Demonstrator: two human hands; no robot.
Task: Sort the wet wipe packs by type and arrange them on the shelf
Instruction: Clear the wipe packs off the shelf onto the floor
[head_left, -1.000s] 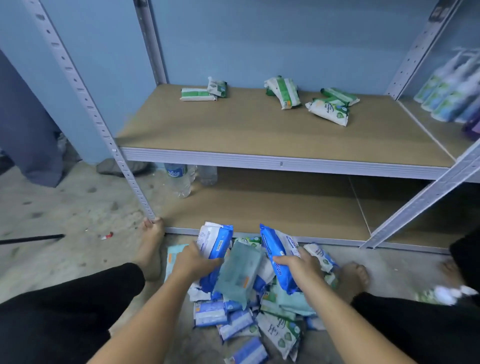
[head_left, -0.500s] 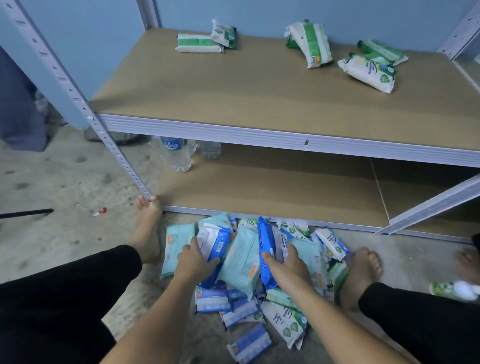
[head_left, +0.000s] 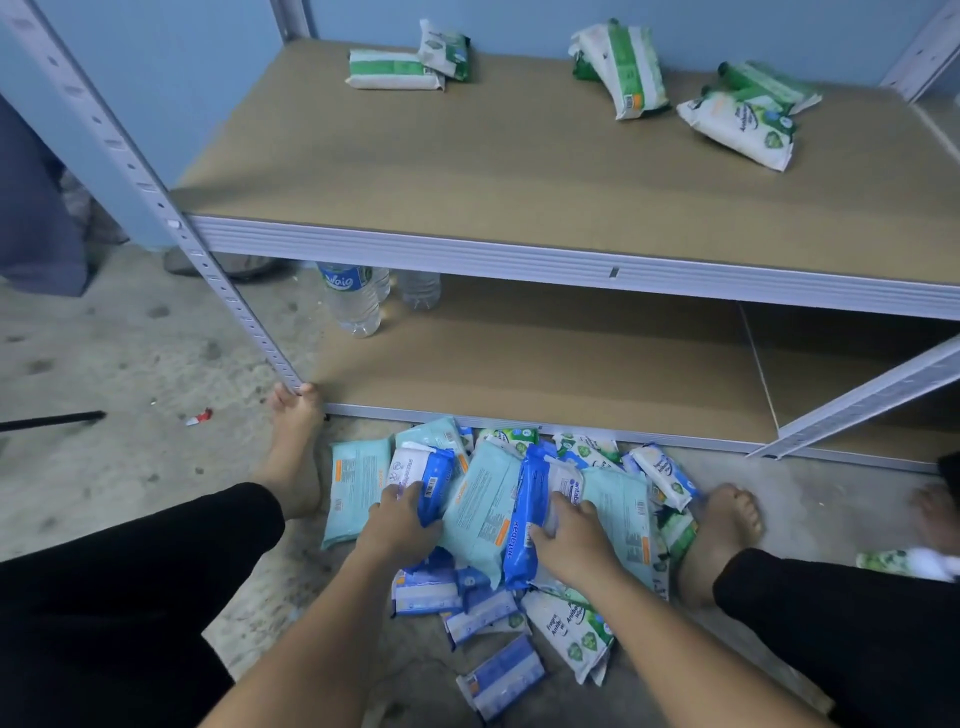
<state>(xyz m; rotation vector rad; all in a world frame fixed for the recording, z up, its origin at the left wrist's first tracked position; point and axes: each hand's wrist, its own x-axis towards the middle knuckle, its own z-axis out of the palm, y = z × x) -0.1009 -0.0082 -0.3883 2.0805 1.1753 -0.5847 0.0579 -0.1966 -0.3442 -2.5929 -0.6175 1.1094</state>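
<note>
A heap of wet wipe packs (head_left: 483, 512) lies on the floor between my feet: pale teal, blue-and-white, and green-and-white ones. My left hand (head_left: 400, 525) grips a blue-and-white pack (head_left: 426, 475) at the heap's left. My right hand (head_left: 571, 535) grips a second blue pack (head_left: 530, 499) standing on edge. Several green-and-white packs (head_left: 737, 124) lie at the back of the upper shelf board (head_left: 519, 171). The lower shelf board (head_left: 545, 364) holds no packs.
Two water bottles (head_left: 353, 296) stand on the left of the lower shelf. A slanted metal upright (head_left: 156, 202) runs down to my left foot (head_left: 296, 452). My right foot (head_left: 722, 535) touches the heap. Another green pack (head_left: 883, 561) lies at the far right on the floor.
Both hands, each holding a blue pack, have come down onto the heap. My head has moved closer and tilted down, so the shelf looks larger.
</note>
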